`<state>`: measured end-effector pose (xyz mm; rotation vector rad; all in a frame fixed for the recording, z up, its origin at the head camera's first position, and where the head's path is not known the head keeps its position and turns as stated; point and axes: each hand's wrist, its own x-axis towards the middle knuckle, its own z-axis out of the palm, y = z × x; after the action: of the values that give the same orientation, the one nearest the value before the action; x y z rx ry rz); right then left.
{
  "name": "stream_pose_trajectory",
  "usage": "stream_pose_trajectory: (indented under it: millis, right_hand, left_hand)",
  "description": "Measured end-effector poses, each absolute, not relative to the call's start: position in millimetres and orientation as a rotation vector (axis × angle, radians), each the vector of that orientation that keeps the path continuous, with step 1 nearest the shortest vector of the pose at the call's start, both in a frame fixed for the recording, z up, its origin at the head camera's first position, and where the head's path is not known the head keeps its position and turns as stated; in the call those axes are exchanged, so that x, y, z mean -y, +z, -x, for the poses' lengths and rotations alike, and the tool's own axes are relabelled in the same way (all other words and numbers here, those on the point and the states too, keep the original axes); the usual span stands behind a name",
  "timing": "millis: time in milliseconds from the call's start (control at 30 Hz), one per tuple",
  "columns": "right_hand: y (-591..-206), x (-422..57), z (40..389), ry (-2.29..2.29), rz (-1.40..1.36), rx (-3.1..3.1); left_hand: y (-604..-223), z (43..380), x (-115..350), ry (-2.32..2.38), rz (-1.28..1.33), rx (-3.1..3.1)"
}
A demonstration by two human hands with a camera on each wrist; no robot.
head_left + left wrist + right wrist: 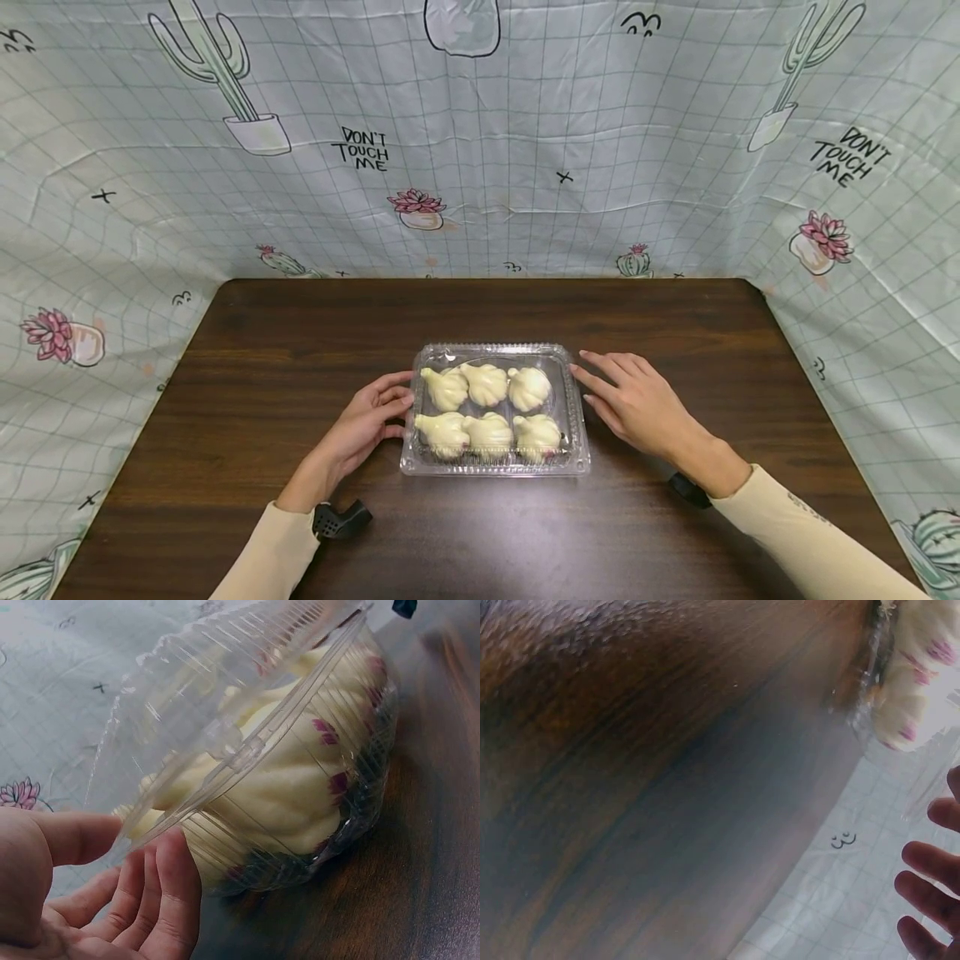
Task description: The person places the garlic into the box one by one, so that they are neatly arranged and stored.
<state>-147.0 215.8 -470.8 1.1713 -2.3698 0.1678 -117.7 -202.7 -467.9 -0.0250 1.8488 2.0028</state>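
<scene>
A clear plastic clamshell container (495,469) sits on the table with its lid down. Inside, in two rows, are several pale garlic bulbs (487,385); purple marks show on them in the left wrist view. At the container's left side is my left hand (367,421); its thumb (86,837) and fingers (176,889) pinch the rim at a corner in the left wrist view. My right hand (637,400) is beside the right edge, fingers spread and fairly straight, fingertips close to the plastic. Whether they touch it I cannot tell.
The dark brown wooden table (300,333) extends around the container. A pale grid-patterned cloth (510,125) with cactus drawings hangs behind the table and along both sides. Black wrist bands (341,520) are on both wrists.
</scene>
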Motion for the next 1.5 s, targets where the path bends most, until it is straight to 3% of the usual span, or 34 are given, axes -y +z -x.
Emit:
stream_pose_trajectory:
  millis: [900, 1500]
  right_hand:
    - [-467, -200, 70, 0.352, -0.879, 2.607]
    - [-479, -190, 57, 0.45, -0.836, 2.616]
  left_hand:
    - [-467, 117, 203, 1.993, 0.005, -1.875]
    - [-468, 118, 200, 1.986, 0.013, -1.915]
